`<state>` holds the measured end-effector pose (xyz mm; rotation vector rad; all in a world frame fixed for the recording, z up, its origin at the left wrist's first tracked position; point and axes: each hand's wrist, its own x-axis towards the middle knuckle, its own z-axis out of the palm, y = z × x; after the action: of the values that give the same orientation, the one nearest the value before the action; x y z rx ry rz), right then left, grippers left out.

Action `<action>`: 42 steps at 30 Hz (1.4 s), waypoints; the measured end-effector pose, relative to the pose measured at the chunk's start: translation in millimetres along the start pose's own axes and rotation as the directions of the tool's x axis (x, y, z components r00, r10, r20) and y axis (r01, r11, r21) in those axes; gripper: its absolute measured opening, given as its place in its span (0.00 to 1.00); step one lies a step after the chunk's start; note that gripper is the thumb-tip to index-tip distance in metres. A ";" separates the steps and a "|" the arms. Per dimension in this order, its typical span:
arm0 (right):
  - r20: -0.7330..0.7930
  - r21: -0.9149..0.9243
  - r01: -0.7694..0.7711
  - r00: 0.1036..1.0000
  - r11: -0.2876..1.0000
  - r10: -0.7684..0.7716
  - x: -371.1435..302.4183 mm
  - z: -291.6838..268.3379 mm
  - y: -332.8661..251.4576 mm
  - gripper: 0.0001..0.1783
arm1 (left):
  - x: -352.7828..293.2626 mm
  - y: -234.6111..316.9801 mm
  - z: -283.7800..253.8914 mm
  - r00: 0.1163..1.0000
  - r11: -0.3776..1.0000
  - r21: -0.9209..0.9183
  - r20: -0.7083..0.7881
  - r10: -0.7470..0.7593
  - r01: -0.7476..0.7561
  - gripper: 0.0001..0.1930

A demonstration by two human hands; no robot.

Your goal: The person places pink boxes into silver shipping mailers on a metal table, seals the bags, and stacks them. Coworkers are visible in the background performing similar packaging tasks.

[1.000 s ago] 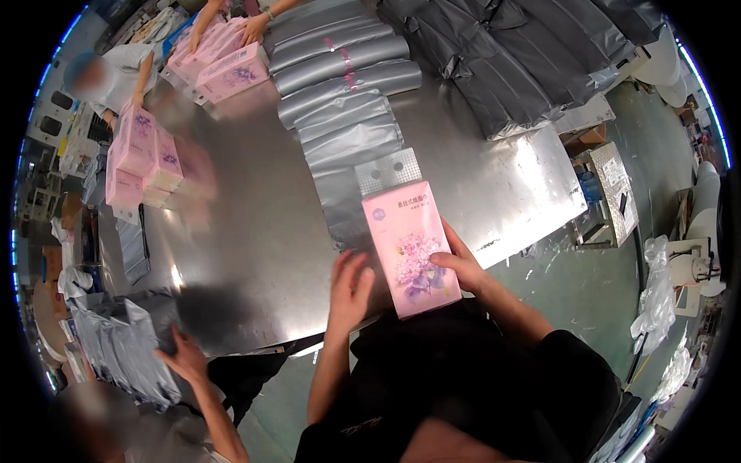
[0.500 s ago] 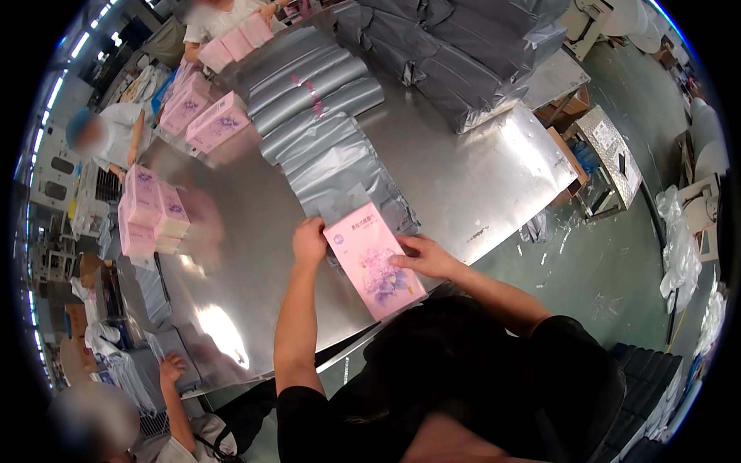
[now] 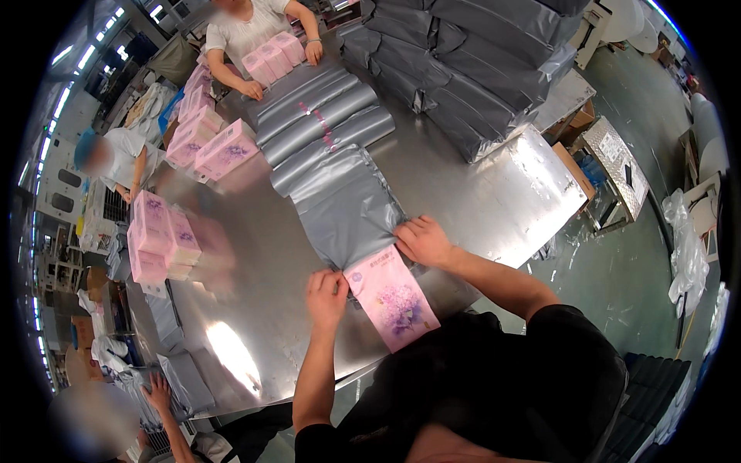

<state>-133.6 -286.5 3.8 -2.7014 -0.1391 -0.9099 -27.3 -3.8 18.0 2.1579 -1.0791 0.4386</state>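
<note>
A pink flower-printed pack [image 3: 395, 299] lies flat on the metal table in front of me. Its far end meets the near edge of a grey plastic bag [image 3: 351, 220], the nearest of an overlapping row. My left hand [image 3: 327, 297] pinches the bag's near left corner beside the pack. At the bag's right edge, my right hand [image 3: 424, 241] is closed on the plastic with bent fingers. How far the pack's end reaches inside the bag is hard to make out.
The metal table [image 3: 270, 324] carries rolled grey bags [image 3: 324, 116] beyond my hands and stacked dark grey bundles [image 3: 455, 69] far right. Pink packs [image 3: 158, 239] stand at left. Across the table, a person [image 3: 247, 31] holds pink packs; other people work along the left.
Both hands have moved from the sides of the pink pack to the bag's near corners. The pack has been lowered to the table against the bag. The far person's packs have shifted.
</note>
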 end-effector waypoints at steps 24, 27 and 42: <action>0.645 0.460 -0.579 0.739 0.673 0.194 -97.3 -37.8 -36.9 0.05 | -133.7 43.7 16.7 0.602 0.548 -0.267 0.486 -0.634 0.793 0.13; 0.562 0.367 -0.648 0.726 0.668 0.396 -70.4 -22.2 -27.1 0.07 | -118.0 16.0 53.7 0.615 0.446 -0.484 0.276 -0.738 0.753 0.10; 0.366 0.336 -0.070 0.929 0.939 -0.062 -44.3 41.3 -111.7 0.11 | -141.8 52.9 45.9 0.493 0.082 -0.682 0.435 -0.753 0.727 0.06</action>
<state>-165.2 -167.5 -27.8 -2.5031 -0.3372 -0.3175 -154.7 22.6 -71.8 1.4655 0.0904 -0.4922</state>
